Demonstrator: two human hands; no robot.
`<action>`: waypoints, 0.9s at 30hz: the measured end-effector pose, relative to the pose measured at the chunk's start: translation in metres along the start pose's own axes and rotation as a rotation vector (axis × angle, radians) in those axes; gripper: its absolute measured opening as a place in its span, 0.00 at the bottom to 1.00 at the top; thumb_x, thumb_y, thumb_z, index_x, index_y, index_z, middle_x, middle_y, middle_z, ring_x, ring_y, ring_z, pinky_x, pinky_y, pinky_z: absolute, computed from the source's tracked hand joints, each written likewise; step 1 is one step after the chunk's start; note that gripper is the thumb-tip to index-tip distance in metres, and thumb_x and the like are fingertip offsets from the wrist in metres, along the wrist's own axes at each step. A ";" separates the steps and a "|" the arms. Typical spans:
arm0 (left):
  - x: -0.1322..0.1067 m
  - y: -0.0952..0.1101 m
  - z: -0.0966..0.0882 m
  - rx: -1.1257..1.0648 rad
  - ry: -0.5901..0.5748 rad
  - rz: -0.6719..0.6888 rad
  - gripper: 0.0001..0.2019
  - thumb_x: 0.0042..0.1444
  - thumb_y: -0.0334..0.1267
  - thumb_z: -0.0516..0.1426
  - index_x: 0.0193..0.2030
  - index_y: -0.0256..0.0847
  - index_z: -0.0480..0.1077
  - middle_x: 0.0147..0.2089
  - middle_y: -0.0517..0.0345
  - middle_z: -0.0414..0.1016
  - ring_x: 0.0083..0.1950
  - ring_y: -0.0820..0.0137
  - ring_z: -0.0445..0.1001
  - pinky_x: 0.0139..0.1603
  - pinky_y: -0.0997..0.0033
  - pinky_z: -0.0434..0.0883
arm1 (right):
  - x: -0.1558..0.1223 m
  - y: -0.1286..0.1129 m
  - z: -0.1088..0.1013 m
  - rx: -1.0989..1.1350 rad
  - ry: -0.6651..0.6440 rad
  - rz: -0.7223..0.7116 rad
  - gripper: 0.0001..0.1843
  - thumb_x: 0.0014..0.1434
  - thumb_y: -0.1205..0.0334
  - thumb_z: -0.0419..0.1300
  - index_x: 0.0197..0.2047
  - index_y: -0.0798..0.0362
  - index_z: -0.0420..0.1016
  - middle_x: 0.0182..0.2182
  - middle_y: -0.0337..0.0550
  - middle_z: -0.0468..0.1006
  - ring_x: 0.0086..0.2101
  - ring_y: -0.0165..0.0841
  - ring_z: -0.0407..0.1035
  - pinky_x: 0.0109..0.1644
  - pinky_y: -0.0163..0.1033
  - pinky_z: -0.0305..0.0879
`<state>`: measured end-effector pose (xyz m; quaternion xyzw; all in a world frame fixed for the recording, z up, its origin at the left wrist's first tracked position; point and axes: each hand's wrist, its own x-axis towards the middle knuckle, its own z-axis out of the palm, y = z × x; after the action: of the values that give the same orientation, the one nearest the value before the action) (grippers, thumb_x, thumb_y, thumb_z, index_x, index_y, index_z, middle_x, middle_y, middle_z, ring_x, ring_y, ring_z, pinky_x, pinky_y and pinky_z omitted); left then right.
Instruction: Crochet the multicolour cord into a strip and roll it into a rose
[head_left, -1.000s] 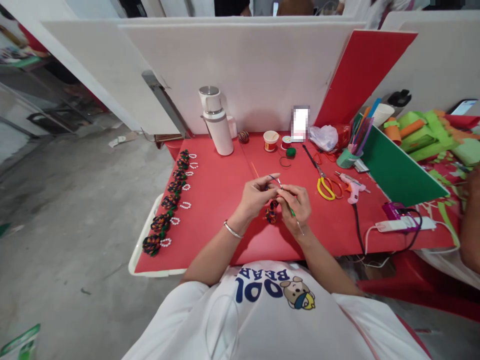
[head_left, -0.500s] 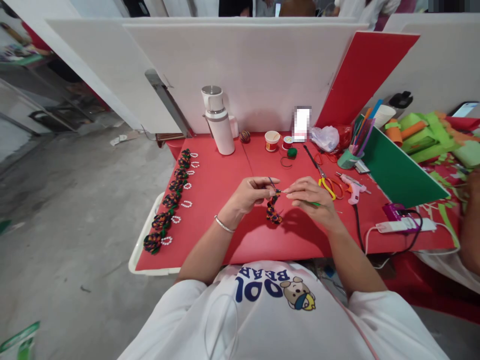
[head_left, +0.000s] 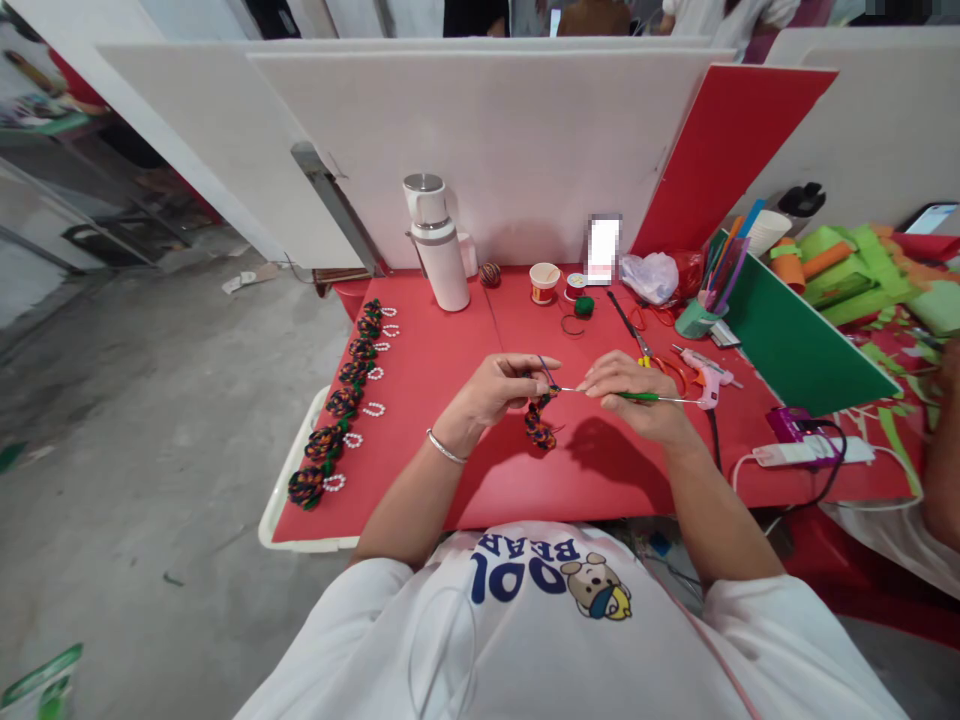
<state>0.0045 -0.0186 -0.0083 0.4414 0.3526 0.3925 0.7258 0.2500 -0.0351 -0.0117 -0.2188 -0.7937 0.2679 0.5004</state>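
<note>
My left hand (head_left: 501, 384) is closed in a pinch on a small multicoloured crochet piece (head_left: 539, 425), which hangs below my fingers over the red table (head_left: 435, 400). A thread loops over my left forefinger. My right hand (head_left: 634, 395) is closed round a crochet hook (head_left: 637, 396) with a green grip. The hook lies level, its tip pointing left into the top of the piece.
Several finished crochet flowers with bead loops (head_left: 341, 402) line the table's left edge. A white flask (head_left: 439, 244), small cups (head_left: 543, 282), green yarn (head_left: 583, 305), scissors (head_left: 651, 352), a glue gun (head_left: 706, 378), a power strip (head_left: 806, 450) and green and red boards (head_left: 787, 340) stand behind and right. Another person's arm (head_left: 941, 450) is at far right.
My right hand has swung from beside the left hand out to the right. The hook went from pointing down to lying level. The crochet piece rose slightly.
</note>
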 end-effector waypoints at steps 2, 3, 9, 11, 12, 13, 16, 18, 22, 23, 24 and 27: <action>0.000 -0.001 -0.001 -0.007 -0.002 0.001 0.23 0.38 0.34 0.72 0.45 0.34 0.83 0.28 0.58 0.74 0.24 0.80 0.63 0.22 0.76 0.51 | -0.001 0.001 0.000 0.030 0.024 0.024 0.08 0.65 0.60 0.66 0.45 0.43 0.85 0.38 0.42 0.87 0.42 0.39 0.79 0.52 0.51 0.72; 0.001 -0.001 -0.002 -0.008 -0.003 0.002 0.23 0.38 0.34 0.72 0.45 0.34 0.83 0.28 0.58 0.74 0.24 0.79 0.64 0.23 0.76 0.51 | -0.002 0.002 0.001 0.041 0.037 0.035 0.07 0.65 0.59 0.66 0.45 0.43 0.86 0.38 0.43 0.87 0.42 0.39 0.79 0.52 0.52 0.72; 0.006 -0.012 0.009 0.036 0.036 0.104 0.27 0.38 0.34 0.72 0.50 0.34 0.82 0.27 0.61 0.73 0.24 0.79 0.65 0.22 0.77 0.53 | -0.011 0.009 0.033 0.160 0.231 0.154 0.09 0.67 0.53 0.62 0.44 0.42 0.84 0.38 0.41 0.87 0.42 0.39 0.79 0.52 0.52 0.75; 0.008 -0.017 0.015 0.070 0.066 0.175 0.31 0.40 0.33 0.71 0.55 0.36 0.79 0.28 0.63 0.73 0.25 0.79 0.66 0.24 0.77 0.58 | -0.014 0.010 0.049 0.025 0.339 0.158 0.08 0.67 0.55 0.63 0.45 0.41 0.84 0.40 0.41 0.86 0.44 0.38 0.78 0.53 0.51 0.74; 0.009 -0.020 0.018 0.088 0.091 0.214 0.32 0.41 0.33 0.71 0.57 0.36 0.78 0.28 0.64 0.73 0.25 0.79 0.66 0.26 0.76 0.60 | -0.015 0.010 0.055 -0.083 0.372 0.134 0.07 0.66 0.57 0.64 0.45 0.41 0.84 0.41 0.41 0.86 0.44 0.38 0.77 0.53 0.51 0.74; 0.009 -0.023 0.020 0.104 0.117 0.251 0.32 0.42 0.33 0.70 0.58 0.35 0.77 0.27 0.64 0.73 0.26 0.79 0.67 0.28 0.76 0.62 | -0.016 0.010 0.060 -0.199 0.394 0.103 0.07 0.65 0.58 0.65 0.46 0.42 0.84 0.41 0.41 0.86 0.44 0.38 0.76 0.53 0.51 0.73; 0.010 -0.027 0.023 0.116 0.192 0.320 0.31 0.43 0.34 0.70 0.57 0.33 0.77 0.26 0.64 0.72 0.27 0.78 0.67 0.31 0.75 0.65 | -0.018 0.009 0.068 -0.466 0.410 0.014 0.09 0.64 0.61 0.66 0.47 0.42 0.84 0.42 0.42 0.86 0.44 0.37 0.75 0.54 0.50 0.72; 0.010 -0.028 0.024 0.084 0.209 0.311 0.29 0.43 0.35 0.70 0.55 0.33 0.78 0.27 0.64 0.71 0.27 0.78 0.67 0.31 0.75 0.65 | -0.019 0.009 0.069 -0.542 0.403 -0.009 0.09 0.65 0.61 0.65 0.48 0.43 0.83 0.42 0.43 0.86 0.45 0.37 0.75 0.53 0.49 0.73; 0.010 -0.025 0.025 0.021 0.159 0.259 0.25 0.45 0.37 0.69 0.52 0.34 0.80 0.28 0.64 0.71 0.26 0.79 0.67 0.30 0.76 0.67 | -0.020 0.011 0.071 -0.510 0.392 0.040 0.09 0.67 0.60 0.63 0.48 0.44 0.83 0.42 0.44 0.84 0.44 0.37 0.75 0.51 0.49 0.74; 0.011 -0.025 0.025 0.023 0.163 0.258 0.23 0.45 0.37 0.70 0.51 0.34 0.80 0.29 0.63 0.72 0.27 0.78 0.68 0.31 0.75 0.68 | -0.021 0.012 0.071 -0.478 0.405 0.067 0.09 0.68 0.60 0.61 0.47 0.44 0.83 0.41 0.45 0.84 0.43 0.37 0.76 0.51 0.49 0.74; 0.011 -0.024 0.025 0.027 0.165 0.261 0.22 0.45 0.37 0.70 0.49 0.33 0.80 0.30 0.61 0.74 0.28 0.77 0.69 0.31 0.75 0.68 | -0.022 0.012 0.071 -0.436 0.420 0.105 0.09 0.68 0.59 0.61 0.47 0.44 0.83 0.41 0.45 0.84 0.44 0.37 0.76 0.51 0.49 0.74; 0.014 -0.022 0.025 0.043 0.154 0.271 0.18 0.44 0.38 0.71 0.43 0.33 0.81 0.34 0.56 0.79 0.28 0.75 0.71 0.31 0.74 0.70 | -0.024 0.013 0.070 -0.338 0.471 0.155 0.08 0.68 0.59 0.61 0.46 0.45 0.82 0.40 0.46 0.83 0.43 0.38 0.76 0.50 0.50 0.75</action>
<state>0.0381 -0.0223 -0.0221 0.4690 0.3527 0.5120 0.6273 0.1971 -0.0544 -0.0609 -0.4149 -0.6700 0.1112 0.6055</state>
